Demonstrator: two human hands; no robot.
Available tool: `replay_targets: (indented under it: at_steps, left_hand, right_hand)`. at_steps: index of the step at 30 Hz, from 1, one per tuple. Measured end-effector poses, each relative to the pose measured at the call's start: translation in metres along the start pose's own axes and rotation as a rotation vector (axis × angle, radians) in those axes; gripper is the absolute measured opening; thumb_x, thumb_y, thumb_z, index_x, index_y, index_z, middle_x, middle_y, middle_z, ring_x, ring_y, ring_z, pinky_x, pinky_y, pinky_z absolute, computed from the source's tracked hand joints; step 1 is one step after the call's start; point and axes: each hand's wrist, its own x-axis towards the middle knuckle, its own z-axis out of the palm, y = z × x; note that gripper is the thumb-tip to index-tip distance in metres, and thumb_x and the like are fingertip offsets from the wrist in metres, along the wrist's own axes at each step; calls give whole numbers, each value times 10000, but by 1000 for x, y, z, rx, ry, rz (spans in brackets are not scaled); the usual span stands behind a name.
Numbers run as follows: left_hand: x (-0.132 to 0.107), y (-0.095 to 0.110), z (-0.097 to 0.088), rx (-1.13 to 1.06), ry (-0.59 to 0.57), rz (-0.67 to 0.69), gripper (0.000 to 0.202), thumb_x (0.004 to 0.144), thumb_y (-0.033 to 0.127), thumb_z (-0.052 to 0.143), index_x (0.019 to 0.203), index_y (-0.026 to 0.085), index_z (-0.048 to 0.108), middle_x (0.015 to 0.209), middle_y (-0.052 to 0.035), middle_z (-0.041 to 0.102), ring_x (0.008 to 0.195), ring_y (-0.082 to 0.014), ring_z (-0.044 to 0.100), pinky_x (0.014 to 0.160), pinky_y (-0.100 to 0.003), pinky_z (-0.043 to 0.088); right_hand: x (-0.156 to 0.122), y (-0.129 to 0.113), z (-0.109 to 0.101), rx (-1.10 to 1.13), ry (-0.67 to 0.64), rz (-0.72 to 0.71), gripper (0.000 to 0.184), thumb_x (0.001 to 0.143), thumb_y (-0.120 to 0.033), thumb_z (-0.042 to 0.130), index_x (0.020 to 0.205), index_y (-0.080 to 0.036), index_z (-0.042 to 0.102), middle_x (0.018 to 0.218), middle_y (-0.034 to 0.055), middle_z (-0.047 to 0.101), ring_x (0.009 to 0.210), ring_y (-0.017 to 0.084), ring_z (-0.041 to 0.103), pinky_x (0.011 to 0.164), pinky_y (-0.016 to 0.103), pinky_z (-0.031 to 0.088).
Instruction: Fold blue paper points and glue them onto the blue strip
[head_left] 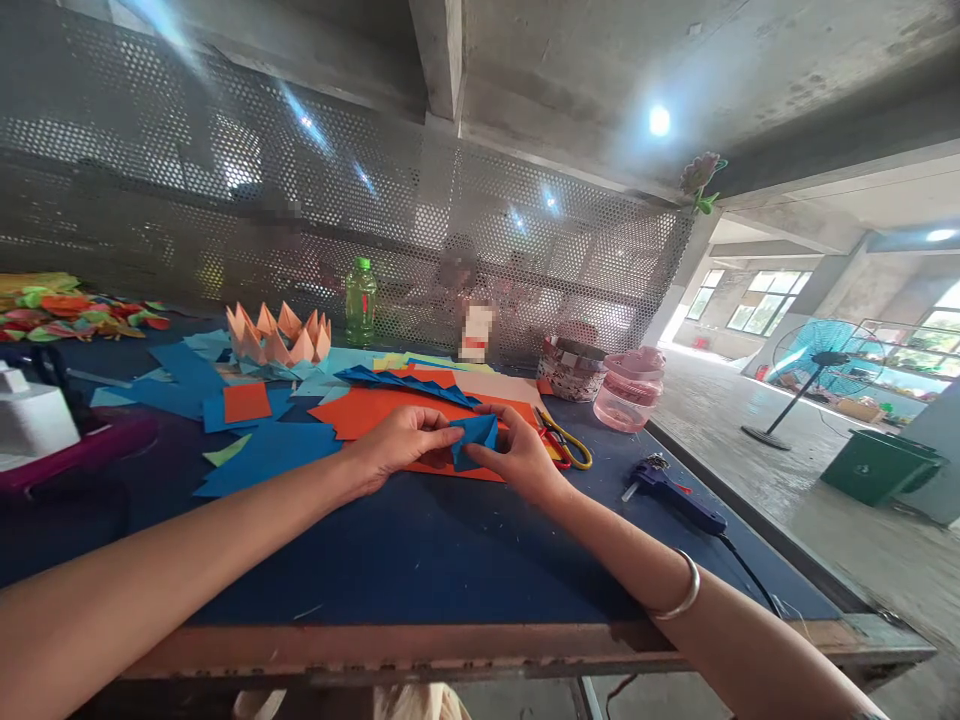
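Note:
Both my hands meet over the middle of the dark blue table [420, 560], pinching a small folded piece of blue paper [474, 438]. My left hand [401, 440] grips its left edge with fingers closed. Closed on its right side is my right hand [519, 462], with a silver bangle on that wrist. Under the hands lies an orange paper sheet [375, 410]. A row of folded blue paper points [405, 382] lies just beyond it.
Scissors with yellow and red handles [562, 440] lie right of my hands, a blue glue gun [675, 492] further right. An orange paper crown [279, 338], a green bottle [361, 298], a pink jar [628, 388] and blue paper scraps [255, 455] sit behind and left. The table's right edge drops to the floor.

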Motion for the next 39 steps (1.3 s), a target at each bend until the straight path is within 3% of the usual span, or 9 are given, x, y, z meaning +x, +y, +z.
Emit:
replay_targets:
  at_steps: [8, 14, 19, 26, 35, 39]
  left_hand:
    - [1, -4, 1, 26, -101, 20, 357, 626, 488, 745, 729, 158, 654, 678, -8, 655, 687, -158, 616, 716, -299, 498]
    - [1, -4, 2, 21, -29, 50, 410, 609, 531, 736, 719, 150, 631, 608, 1, 629, 628, -159, 621, 687, -312, 504]
    - [3, -2, 2, -36, -8, 5, 485, 560, 530, 762, 828, 157, 608, 651, -24, 681, 640, -207, 671, 659, -353, 527]
    - [2, -4, 1, -11, -39, -23, 489, 649, 551, 698, 932, 167, 589, 682, -52, 722, 687, -226, 699, 666, -340, 528]
    - [0, -4, 1, -88, -198, -16, 402, 636, 424, 767, 926, 171, 653, 834, -47, 706, 759, -189, 675, 687, -306, 517]
    - [1, -6, 0, -93, -147, -28, 348, 615, 366, 793, 876, 164, 682, 758, -18, 703, 695, -151, 657, 686, -280, 513]
  right_hand:
    - [-1, -3, 1, 25, 31, -30, 474, 672, -298, 711, 1087, -224, 493, 714, -47, 609, 615, 121, 563, 642, 268, 471]
    - [-1, -7, 3, 37, 13, -32, 436, 713, -370, 697, 1075, -212, 513, 797, -9, 643, 718, 142, 595, 696, 278, 466]
    - [1, -9, -2, 50, 92, -54, 347, 838, -484, 517, 1041, -204, 534, 795, 1, 611, 752, 141, 571, 655, 260, 452]
    - [4, -1, -4, -37, 110, -118, 385, 760, -284, 614, 1108, -195, 474, 686, -44, 542, 657, 119, 530, 652, 258, 421]
    - [4, 0, -4, -19, 213, -156, 357, 764, -268, 585, 1083, -214, 434, 676, -58, 516, 631, 112, 505, 615, 241, 398]
    - [4, 0, -3, -12, 170, -133, 338, 753, -254, 594, 1051, -215, 440, 641, -72, 492, 604, 107, 486, 604, 240, 383]
